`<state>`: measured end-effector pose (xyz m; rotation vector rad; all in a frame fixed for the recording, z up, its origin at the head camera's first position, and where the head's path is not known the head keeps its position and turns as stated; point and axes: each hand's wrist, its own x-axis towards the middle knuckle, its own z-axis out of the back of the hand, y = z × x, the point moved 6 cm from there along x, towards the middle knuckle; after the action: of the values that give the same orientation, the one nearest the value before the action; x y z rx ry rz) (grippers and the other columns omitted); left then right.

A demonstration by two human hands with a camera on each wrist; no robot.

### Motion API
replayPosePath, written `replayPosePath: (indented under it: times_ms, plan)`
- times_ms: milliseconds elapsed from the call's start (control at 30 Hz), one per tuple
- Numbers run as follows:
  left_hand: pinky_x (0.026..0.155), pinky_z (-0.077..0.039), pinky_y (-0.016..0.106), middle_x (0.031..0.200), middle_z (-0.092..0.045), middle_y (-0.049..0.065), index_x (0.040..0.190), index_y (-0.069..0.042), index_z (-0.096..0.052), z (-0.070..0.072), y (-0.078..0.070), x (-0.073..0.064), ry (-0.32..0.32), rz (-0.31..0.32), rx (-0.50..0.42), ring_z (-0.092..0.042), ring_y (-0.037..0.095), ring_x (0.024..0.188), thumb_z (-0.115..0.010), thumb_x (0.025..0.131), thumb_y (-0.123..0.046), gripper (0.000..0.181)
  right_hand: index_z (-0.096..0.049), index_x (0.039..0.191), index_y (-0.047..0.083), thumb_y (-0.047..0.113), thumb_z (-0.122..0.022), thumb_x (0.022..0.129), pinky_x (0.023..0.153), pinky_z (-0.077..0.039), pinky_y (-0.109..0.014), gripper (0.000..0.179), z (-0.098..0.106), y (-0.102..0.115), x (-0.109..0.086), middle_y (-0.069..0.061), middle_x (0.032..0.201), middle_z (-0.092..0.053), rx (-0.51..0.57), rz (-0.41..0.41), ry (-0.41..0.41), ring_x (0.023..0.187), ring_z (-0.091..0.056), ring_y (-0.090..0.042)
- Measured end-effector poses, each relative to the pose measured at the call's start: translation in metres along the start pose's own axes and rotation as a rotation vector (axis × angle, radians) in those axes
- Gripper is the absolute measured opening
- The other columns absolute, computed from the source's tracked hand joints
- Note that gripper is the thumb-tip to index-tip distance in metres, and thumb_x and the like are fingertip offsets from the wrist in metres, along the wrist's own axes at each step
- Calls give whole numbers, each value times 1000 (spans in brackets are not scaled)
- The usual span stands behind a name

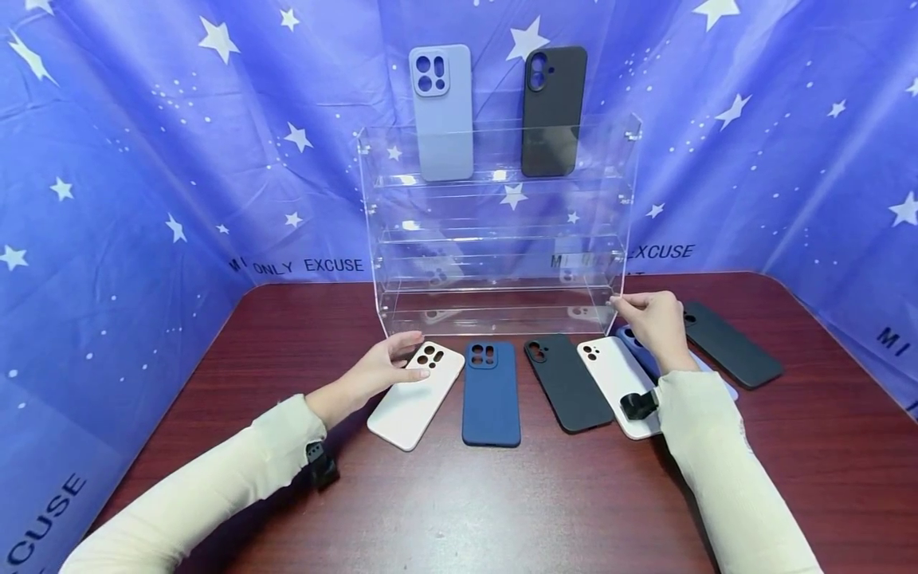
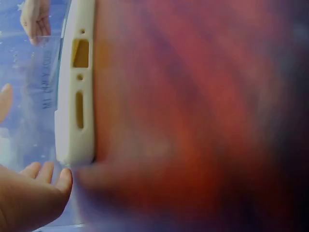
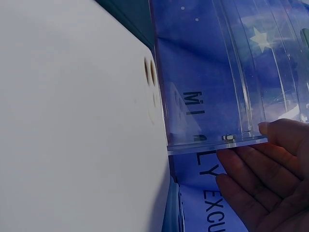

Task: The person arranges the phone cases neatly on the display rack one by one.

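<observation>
My left hand (image 1: 380,367) hovers at the upper left of a white phone case (image 1: 412,406), thumb over its face and fingers spread past its edge. Up close, the left wrist view shows the fingers (image 2: 46,174) loosely bent by a corner of that white case (image 2: 77,140); contact is hard to tell. With thumb and fingers, my right hand (image 1: 654,319) pinches the lower right side panel of a clear acrylic display rack (image 1: 502,299). The right wrist view has the thumb on one face of the panel (image 3: 212,146) and the fingers behind it.
On the rack's top tier stand a light blue case (image 1: 445,135) and a black case (image 1: 555,112). Along the table lie a navy case (image 1: 491,406), a black case (image 1: 570,387), a second white case (image 1: 620,371), a partly hidden blue case (image 1: 631,339) and a dark case (image 1: 739,351).
</observation>
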<state>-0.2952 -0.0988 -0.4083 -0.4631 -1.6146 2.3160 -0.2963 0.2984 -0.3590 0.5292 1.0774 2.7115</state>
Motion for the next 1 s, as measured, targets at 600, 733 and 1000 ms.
replayPosePath:
  times_ms: [600, 733, 1000]
  plan:
    - [97, -39, 39, 143, -41, 18, 145, -3, -32, -12, 10, 7, -50, 48, 229, -42, 30, 124, -82, 72, -15, 90, -71, 105, 1, 30, -61, 92, 55, -41, -27, 33, 4, 2, 0, -21, 100, -69, -31, 27, 0, 79, -55, -27]
    - [95, -41, 40, 143, -39, 21, 146, -4, -30, -14, 10, 7, -69, 62, 285, -41, 32, 121, -84, 70, -19, 95, -71, 104, 1, 29, -61, 92, 56, -41, -27, 32, 4, 3, 0, -21, 99, -69, -21, 27, -2, 79, -55, -27]
    - [92, -42, 41, 140, -37, 26, 147, -4, -29, -17, 8, 3, -87, 59, 387, -39, 34, 121, -85, 67, -23, 100, -70, 105, 1, 30, -60, 92, 63, -43, -32, 34, 3, 2, 0, -22, 104, -67, -15, 6, 16, 97, -58, -35]
